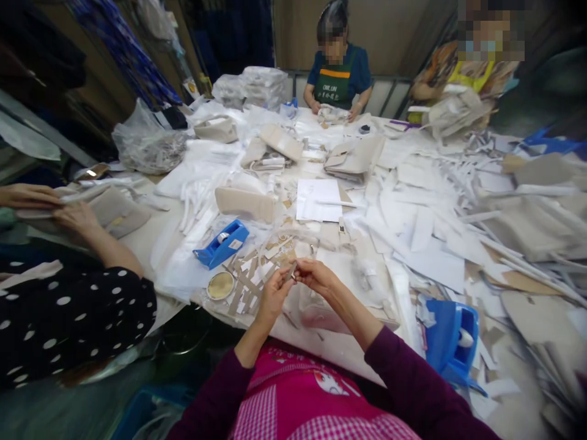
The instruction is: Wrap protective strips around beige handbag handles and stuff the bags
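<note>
- A small strip [290,269] is pinched just below the centre of the frame, held above the table [142,241] and not resting on it.
- The left hand [274,294] is seen with its fingertips closed on the strip's near end; the thumb and forefinger are pressed together.
- The right hand [315,275] is brought in from the other side, its fingers likewise closed on the same strip, so both hands meet on the one piece.
- What exactly is being done to the strip cannot be told; it is too small and half hidden by the fingers.
- Left of the hands, a scatter of cardboard strips [247,284] is laid out loose; judging by it, plenty of pieces are left to be handled.
- A pale pouch [330,308] is lying directly under the wrists, wrapped in clear film; whether it is finished cannot be made out.
- A blue tape dispenser [222,243] is parked left of centre, with a round tin [221,285] just below it, both untouched.
- A second dispenser [452,345] is seen at lower right among white offcuts [435,256].
- Made-up beige bags [245,203] are stacked further up the frame, so some work is judged done.
- At far left a co-worker's hand [77,215] is pressed on another bag.
</note>
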The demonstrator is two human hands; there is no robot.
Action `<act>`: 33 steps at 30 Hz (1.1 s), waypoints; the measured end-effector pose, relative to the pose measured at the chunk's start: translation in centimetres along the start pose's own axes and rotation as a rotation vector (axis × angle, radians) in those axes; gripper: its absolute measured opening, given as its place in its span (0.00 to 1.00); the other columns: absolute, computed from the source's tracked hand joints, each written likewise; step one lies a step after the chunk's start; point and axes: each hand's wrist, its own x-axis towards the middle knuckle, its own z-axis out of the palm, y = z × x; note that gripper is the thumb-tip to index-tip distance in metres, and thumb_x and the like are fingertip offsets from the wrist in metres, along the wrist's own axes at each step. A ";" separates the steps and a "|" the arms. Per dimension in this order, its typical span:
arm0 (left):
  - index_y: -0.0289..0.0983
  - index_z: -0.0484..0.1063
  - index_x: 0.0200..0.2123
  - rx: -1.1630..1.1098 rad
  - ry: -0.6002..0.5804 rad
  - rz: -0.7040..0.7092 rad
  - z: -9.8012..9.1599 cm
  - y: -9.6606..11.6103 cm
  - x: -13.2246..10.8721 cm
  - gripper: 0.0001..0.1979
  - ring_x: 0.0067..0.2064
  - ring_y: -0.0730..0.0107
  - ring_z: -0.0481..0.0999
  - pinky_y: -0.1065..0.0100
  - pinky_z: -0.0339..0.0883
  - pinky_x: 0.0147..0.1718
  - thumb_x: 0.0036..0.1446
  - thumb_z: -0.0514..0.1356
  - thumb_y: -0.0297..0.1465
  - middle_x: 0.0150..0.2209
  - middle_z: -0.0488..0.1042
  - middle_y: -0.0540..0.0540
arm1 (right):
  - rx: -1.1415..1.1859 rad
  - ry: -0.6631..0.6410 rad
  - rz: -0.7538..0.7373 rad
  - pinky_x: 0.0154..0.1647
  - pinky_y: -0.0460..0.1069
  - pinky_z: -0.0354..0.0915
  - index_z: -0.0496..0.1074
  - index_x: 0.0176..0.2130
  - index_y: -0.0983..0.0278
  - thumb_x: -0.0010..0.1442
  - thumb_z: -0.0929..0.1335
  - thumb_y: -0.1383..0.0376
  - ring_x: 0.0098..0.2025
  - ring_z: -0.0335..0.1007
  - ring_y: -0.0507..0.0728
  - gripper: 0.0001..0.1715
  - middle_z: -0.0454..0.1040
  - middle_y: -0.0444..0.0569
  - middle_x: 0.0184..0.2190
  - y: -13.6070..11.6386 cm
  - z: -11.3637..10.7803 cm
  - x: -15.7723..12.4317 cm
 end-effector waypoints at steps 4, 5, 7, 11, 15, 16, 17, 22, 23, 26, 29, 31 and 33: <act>0.37 0.71 0.47 -0.028 0.001 -0.052 0.0 0.4 0.0 0.20 0.24 0.79 0.63 0.75 0.54 0.22 0.51 0.63 0.37 0.30 0.74 0.49 | 0.044 0.044 0.006 0.25 0.46 0.63 0.76 0.31 0.68 0.44 0.75 0.64 0.22 0.62 0.49 0.12 0.70 0.44 0.19 0.3 0.0 0.3; 0.36 0.70 0.46 -0.050 -0.007 -0.055 -0.1 0.4 0.0 0.19 0.23 0.80 0.61 0.75 0.52 0.21 0.52 0.62 0.38 0.29 0.73 0.50 | 0.048 0.044 0.000 0.24 0.46 0.62 0.76 0.30 0.69 0.43 0.75 0.64 0.22 0.62 0.49 0.13 0.70 0.44 0.19 0.3 0.0 0.4; 0.37 0.70 0.45 -0.108 -0.026 -0.059 -0.2 0.3 0.1 0.18 0.21 0.82 0.58 0.75 0.49 0.20 0.54 0.61 0.39 0.28 0.72 0.51 | 0.048 0.040 -0.012 0.24 0.45 0.61 0.77 0.30 0.69 0.42 0.76 0.64 0.21 0.61 0.48 0.14 0.71 0.44 0.20 0.4 0.1 0.4; 0.37 0.69 0.38 -0.210 -0.043 -0.071 -0.6 0.1 0.5 0.14 0.19 0.84 0.56 0.75 0.46 0.18 0.54 0.60 0.40 0.29 0.71 0.52 | 0.019 0.040 -0.047 0.24 0.44 0.61 0.76 0.31 0.69 0.40 0.76 0.65 0.21 0.63 0.47 0.16 0.74 0.45 0.22 0.6 0.4 0.7; 0.36 0.69 0.34 -0.316 0.000 -0.130 -0.7 0.1 1.2 0.13 0.19 0.84 0.58 0.76 0.46 0.16 0.51 0.63 0.39 0.28 0.71 0.51 | -0.098 0.112 -0.052 0.26 0.46 0.64 0.75 0.33 0.68 0.38 0.75 0.69 0.21 0.67 0.49 0.17 0.75 0.44 0.22 0.6 0.9 0.9; 0.36 0.69 0.34 -0.342 0.032 -0.156 -0.8 0.2 1.5 0.13 0.19 0.83 0.60 0.76 0.48 0.17 0.49 0.63 0.38 0.28 0.71 0.51 | -0.141 0.130 -0.031 0.25 0.46 0.65 0.74 0.33 0.67 0.38 0.74 0.70 0.20 0.67 0.49 0.17 0.74 0.43 0.21 0.4 1.0 0.8; 0.36 0.69 0.35 -0.362 0.070 -0.184 -0.9 0.1 1.8 0.14 0.21 0.82 0.63 0.76 0.51 0.17 0.48 0.64 0.37 0.29 0.72 0.50 | -0.183 0.144 -0.006 0.24 0.46 0.65 0.74 0.33 0.67 0.38 0.73 0.71 0.20 0.67 0.49 0.17 0.73 0.42 0.19 0.2 1.1 0.8; 0.35 0.69 0.29 -0.316 0.288 -0.245 -3.5 -0.2 3.6 0.13 0.30 0.75 0.73 0.75 0.64 0.27 0.40 0.67 0.33 0.29 0.75 0.49 | -0.333 0.216 -0.050 0.21 0.45 0.66 0.74 0.28 0.66 0.38 0.68 0.73 0.19 0.66 0.49 0.12 0.69 0.41 0.16 -2.0 0.5 -0.2; 0.35 0.68 0.27 -0.284 0.321 -0.232 -4.3 -0.3 4.0 0.12 0.29 0.75 0.73 0.74 0.64 0.27 0.40 0.67 0.33 0.28 0.75 0.49 | -0.345 0.250 -0.093 0.22 0.45 0.66 0.75 0.26 0.67 0.38 0.67 0.73 0.19 0.67 0.49 0.10 0.70 0.42 0.16 -2.4 0.2 -0.5; 0.36 0.67 0.28 -0.213 0.343 -0.223 -6.7 -0.7 5.0 0.12 0.27 0.73 0.73 0.73 0.65 0.26 0.41 0.66 0.32 0.27 0.76 0.48 | -0.341 0.368 -0.214 0.28 0.47 0.70 0.75 0.24 0.67 0.40 0.66 0.72 0.23 0.70 0.50 0.08 0.73 0.45 0.20 -2.2 -0.4 -1.2; 0.36 0.66 0.30 -0.174 0.296 -0.253 -7.5 -1.3 5.9 0.11 0.27 0.71 0.74 0.71 0.66 0.27 0.42 0.65 0.30 0.28 0.77 0.45 | -0.290 0.466 -0.294 0.33 0.51 0.72 0.75 0.26 0.66 0.42 0.67 0.70 0.26 0.72 0.53 0.07 0.75 0.47 0.24 0.1 -0.2 -1.3; 0.35 0.66 0.30 -0.155 0.271 -0.258 -7.0 -1.8 6.7 0.11 0.27 0.71 0.75 0.69 0.67 0.29 0.42 0.63 0.29 0.28 0.77 0.44 | -0.253 0.504 -0.332 0.35 0.52 0.73 0.75 0.28 0.65 0.43 0.68 0.68 0.28 0.73 0.53 0.07 0.75 0.47 0.27 2.3 0.3 -0.8; 0.35 0.66 0.31 -0.150 0.259 -0.251 -6.2 -2.5 7.6 0.10 0.28 0.70 0.75 0.68 0.69 0.31 0.43 0.62 0.28 0.29 0.77 0.44 | -0.238 0.533 -0.369 0.37 0.52 0.73 0.75 0.29 0.64 0.44 0.68 0.66 0.30 0.73 0.53 0.08 0.73 0.46 0.29 4.5 0.8 0.1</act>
